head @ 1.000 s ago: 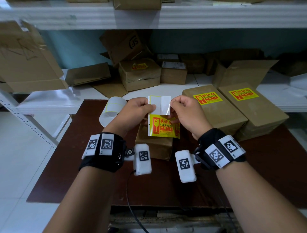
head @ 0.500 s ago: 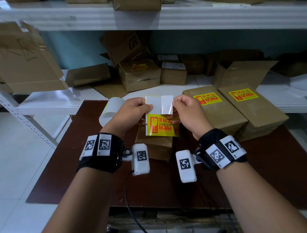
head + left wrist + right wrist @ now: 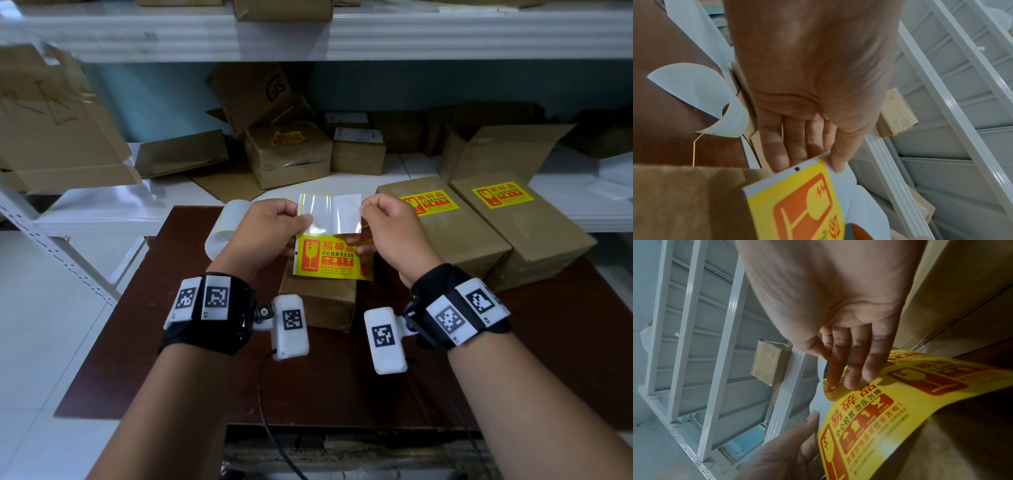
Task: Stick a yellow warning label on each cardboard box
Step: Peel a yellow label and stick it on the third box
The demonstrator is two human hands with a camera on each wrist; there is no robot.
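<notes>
Both hands hold a label strip above a plain cardboard box on the brown table. A yellow warning label hangs at the strip's lower end, below glossy white backing. My left hand pinches the backing's left edge, thumb on top. My right hand pinches the white upper right corner. Its fingers lie on a curled yellow label. Two boxes at the right carry yellow labels.
A white label roll lies on the table left of my left hand. Behind the table, a low white shelf holds several more cardboard boxes, some open. A second shelf runs overhead. A black cable hangs at the table's front edge.
My hands have drawn slightly apart, and the white part of the strip between them has grown wider. The boxes and the roll have not moved.
</notes>
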